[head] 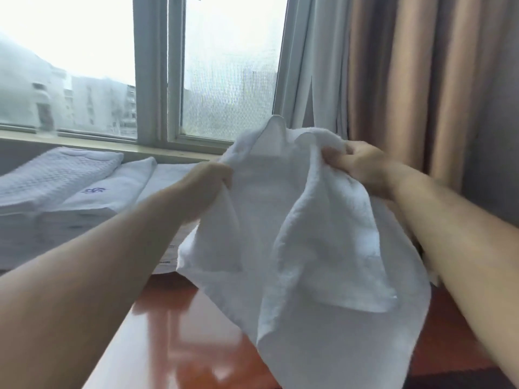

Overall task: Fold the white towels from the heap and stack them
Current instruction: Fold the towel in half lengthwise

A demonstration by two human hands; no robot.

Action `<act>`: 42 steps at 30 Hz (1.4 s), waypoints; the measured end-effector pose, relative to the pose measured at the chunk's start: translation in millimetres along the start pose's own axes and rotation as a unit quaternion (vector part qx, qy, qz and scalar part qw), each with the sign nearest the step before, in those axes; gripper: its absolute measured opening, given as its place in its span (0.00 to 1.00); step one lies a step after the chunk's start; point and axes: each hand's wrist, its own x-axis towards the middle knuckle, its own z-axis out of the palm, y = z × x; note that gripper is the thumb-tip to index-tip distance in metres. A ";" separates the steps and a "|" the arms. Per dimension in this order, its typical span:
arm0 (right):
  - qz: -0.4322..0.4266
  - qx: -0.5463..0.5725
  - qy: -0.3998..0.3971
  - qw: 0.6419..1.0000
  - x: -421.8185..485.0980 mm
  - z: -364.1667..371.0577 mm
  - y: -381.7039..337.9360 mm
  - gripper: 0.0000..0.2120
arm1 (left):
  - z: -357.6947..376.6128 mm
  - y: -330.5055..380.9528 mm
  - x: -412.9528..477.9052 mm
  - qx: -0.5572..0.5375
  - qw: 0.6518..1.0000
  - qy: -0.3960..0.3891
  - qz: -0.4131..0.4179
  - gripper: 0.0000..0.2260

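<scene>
The reddish counter [174,327] is stretching from six o'clock toward the window, and above its middle a white towel [303,248] is hanging crumpled in the air, seemingly lifted so its edges can be found and straightened for folding. At nine o'clock the stack of folded towels [92,203] is sitting by the sill, probably to receive this one. The left hand [207,178] at the towel's ten o'clock and the right hand [362,164] at its two o'clock are gripping its upper edge, fingers [331,157] curling in and pinching the cloth.

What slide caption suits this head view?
Left hand and right hand hold a white towel above the table, beside folded stacks.
</scene>
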 end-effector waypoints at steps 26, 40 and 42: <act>0.086 -0.276 0.148 0.946 -60.2 160.2 189.9 0.09 | 81.8 -182.4 7.7 0.580 0.814 0.014 0.009 0.12; 0.126 -0.168 -0.017 0.978 21.3 149.1 232.7 0.25 | 62.6 -219.4 47.8 0.555 0.825 -0.088 0.059 0.32; 0.098 -0.164 -0.067 0.979 20.4 143.5 232.0 0.33 | 54.3 -217.1 52.4 0.541 0.832 -0.107 0.061 0.26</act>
